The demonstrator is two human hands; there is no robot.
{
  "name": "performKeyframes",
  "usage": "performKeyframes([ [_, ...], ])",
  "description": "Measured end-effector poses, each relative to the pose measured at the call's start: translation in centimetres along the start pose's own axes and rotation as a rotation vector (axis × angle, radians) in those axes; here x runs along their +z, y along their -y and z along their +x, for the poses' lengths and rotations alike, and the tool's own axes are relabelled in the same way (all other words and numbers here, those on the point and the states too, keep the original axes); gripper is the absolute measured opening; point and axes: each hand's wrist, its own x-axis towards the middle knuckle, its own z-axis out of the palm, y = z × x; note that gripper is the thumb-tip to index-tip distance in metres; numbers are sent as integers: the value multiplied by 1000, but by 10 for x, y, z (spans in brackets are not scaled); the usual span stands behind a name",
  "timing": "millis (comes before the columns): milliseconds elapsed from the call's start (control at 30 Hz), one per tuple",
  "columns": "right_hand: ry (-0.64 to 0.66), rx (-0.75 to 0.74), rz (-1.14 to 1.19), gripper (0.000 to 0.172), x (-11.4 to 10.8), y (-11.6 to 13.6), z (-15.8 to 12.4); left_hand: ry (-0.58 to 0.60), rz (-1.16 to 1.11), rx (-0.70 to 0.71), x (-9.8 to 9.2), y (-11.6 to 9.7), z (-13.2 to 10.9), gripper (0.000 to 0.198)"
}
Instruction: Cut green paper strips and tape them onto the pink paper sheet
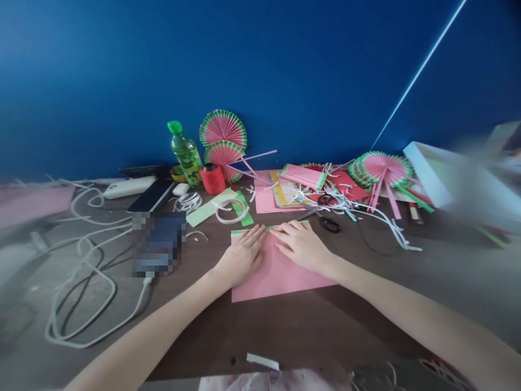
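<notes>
A pink sheet of paper (280, 279) with a green strip along its far edge lies flat on the dark table. My left hand (245, 255) rests on its left part, fingers stretched toward the green edge. On the right part lies my right hand (302, 247), fingers spread, the fingertips at the same edge. Both hands press down from above and grip nothing. Just beyond the paper are black-handled scissors (329, 224), a roll of white tape (231, 212) and green paper strips (211, 207).
Pleated pink-and-green paper fans (223, 130) lean on the blue wall beside a green bottle (185, 152) and a red thread spool (213, 179). More fans (382, 168) and white paper scraps (345, 201) lie right. A phone (160, 244) with a white cable (112, 293) is left.
</notes>
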Motion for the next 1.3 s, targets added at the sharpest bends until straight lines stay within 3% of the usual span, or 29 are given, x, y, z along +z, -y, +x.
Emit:
performKeyframes([
  [167, 10, 73, 32, 32, 0, -9, -12, 33, 4, -12, -5, 5, -8, 50],
  [467, 37, 241, 224, 34, -12, -37, -37, -90, 64, -148, -9, 21, -47, 42],
  [600, 90, 329, 295, 53, -18, -49, -34, -124, 23, -161, -15, 23, -46, 40],
  [800, 148, 311, 437, 49, -21, -53, -20, -150, -35, -176, -14, 24, -45, 39],
  [1000, -24, 250, 702, 48, -19, -61, -5, -188, -76, -195, -21, 32, -39, 37],
  [1167, -232, 139, 700, 48, -30, -58, 16, -307, -201, -284, -33, 47, -9, 42],
  [1233, -284, 101, 710, 47, -37, -56, 29, -267, -346, -287, -39, 55, 6, 42],
  [1300, -323, 108, 801, 48, -41, -57, 44, -204, -488, -338, -48, 65, 20, 30],
])
